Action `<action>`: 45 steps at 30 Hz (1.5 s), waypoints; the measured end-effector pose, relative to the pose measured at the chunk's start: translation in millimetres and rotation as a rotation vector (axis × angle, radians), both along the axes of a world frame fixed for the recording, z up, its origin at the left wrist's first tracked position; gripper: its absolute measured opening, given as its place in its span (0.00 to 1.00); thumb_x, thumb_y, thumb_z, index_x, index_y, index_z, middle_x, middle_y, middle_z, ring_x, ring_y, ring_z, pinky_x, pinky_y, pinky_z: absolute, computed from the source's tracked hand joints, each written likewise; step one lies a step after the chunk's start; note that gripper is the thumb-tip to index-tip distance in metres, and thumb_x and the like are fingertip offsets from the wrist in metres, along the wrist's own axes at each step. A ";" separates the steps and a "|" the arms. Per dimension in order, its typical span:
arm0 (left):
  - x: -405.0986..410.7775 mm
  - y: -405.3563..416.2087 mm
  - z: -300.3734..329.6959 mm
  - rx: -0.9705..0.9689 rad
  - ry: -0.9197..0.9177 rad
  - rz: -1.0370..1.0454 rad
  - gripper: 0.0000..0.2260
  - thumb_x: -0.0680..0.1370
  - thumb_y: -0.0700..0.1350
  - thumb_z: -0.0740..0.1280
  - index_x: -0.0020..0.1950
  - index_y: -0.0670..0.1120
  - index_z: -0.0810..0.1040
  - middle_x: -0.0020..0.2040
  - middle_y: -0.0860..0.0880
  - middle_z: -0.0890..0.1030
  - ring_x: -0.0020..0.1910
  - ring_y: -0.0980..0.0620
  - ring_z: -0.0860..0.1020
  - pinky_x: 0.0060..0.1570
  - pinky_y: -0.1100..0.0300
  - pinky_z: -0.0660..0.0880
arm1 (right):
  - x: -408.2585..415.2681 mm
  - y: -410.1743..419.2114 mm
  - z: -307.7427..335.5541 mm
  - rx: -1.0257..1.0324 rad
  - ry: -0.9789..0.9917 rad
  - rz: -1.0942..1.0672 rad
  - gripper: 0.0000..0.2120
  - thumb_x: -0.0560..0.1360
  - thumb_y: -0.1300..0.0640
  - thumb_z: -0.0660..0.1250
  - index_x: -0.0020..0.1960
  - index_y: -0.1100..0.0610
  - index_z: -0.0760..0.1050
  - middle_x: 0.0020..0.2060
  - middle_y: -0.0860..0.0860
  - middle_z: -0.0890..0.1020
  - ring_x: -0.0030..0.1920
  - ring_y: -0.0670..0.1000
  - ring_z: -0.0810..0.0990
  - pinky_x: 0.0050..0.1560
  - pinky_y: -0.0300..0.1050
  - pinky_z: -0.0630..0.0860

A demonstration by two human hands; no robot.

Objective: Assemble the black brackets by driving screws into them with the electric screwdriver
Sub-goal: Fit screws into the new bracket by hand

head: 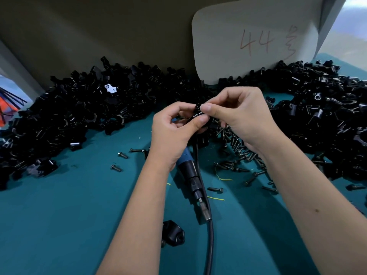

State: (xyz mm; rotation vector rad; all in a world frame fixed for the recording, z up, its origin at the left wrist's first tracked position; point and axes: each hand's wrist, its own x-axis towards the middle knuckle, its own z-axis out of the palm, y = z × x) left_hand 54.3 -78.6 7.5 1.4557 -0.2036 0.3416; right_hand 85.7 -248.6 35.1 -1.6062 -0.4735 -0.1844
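Both hands meet above the middle of the teal table (69, 205). My left hand (174, 133) grips a small black bracket (198, 112) with thumb and fingers. My right hand (242, 118) pinches the same bracket from the right, thumb on top; whether it also holds a screw is hidden. The electric screwdriver (190, 175), blue and black with a black cable (210, 241), lies on the table under my left wrist. Loose dark screws (238, 153) are strewn below my right hand.
Large heaps of black brackets lie at the left (65, 114) and at the right (321, 108). One bracket (172, 233) lies alone near the cable. A white card marked 44 (254, 40) leans on the back wall. A few screws (123, 155) are scattered left.
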 end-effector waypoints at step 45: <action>-11.3 2.3 18.1 -0.332 0.193 -0.153 0.13 0.67 0.38 0.76 0.50 0.41 0.80 0.39 0.47 0.83 0.37 0.51 0.85 0.41 0.64 0.81 | -5.5 7.3 4.9 0.135 0.028 -0.020 0.05 0.72 0.63 0.79 0.45 0.57 0.85 0.37 0.53 0.87 0.39 0.49 0.83 0.37 0.40 0.79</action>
